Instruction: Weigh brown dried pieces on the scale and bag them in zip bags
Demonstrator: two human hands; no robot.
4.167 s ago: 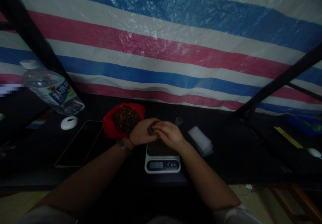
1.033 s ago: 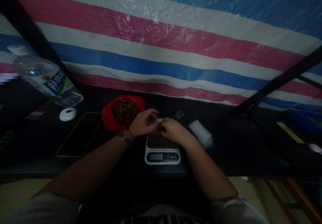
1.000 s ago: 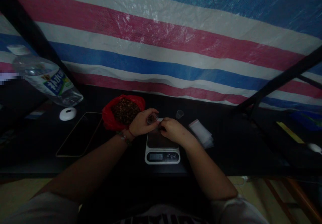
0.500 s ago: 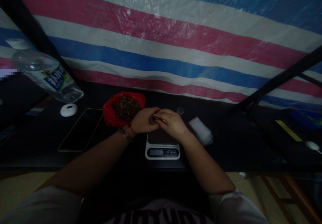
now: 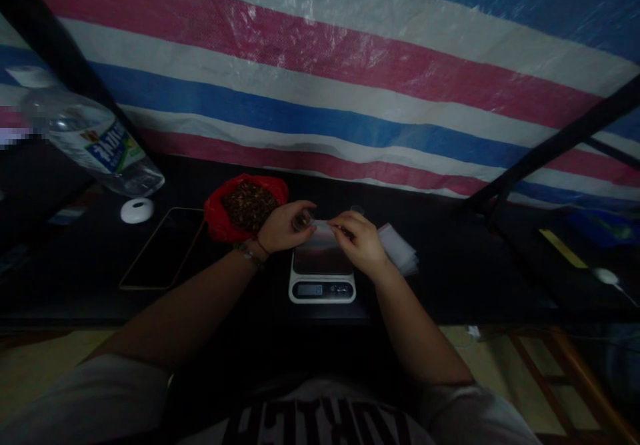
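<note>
Near the scale (image 5: 323,262), left hand (image 5: 280,228) holds a cup (image 5: 303,220).

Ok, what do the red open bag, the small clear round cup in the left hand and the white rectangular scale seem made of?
Red bag: likely thin, glossy plastic film, given its crumpled folds.
Clear round cup: probably smooth plastic, being see-through; glass possible.
White rectangular scale: apparently hard, smooth plastic, judging by its rounded corners.

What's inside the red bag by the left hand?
The red bag holds a heap of small brown pieces, too dim to identify. Only the top layer shows; anything deeper is covered, and the left hand blocks its lower right edge.
</note>
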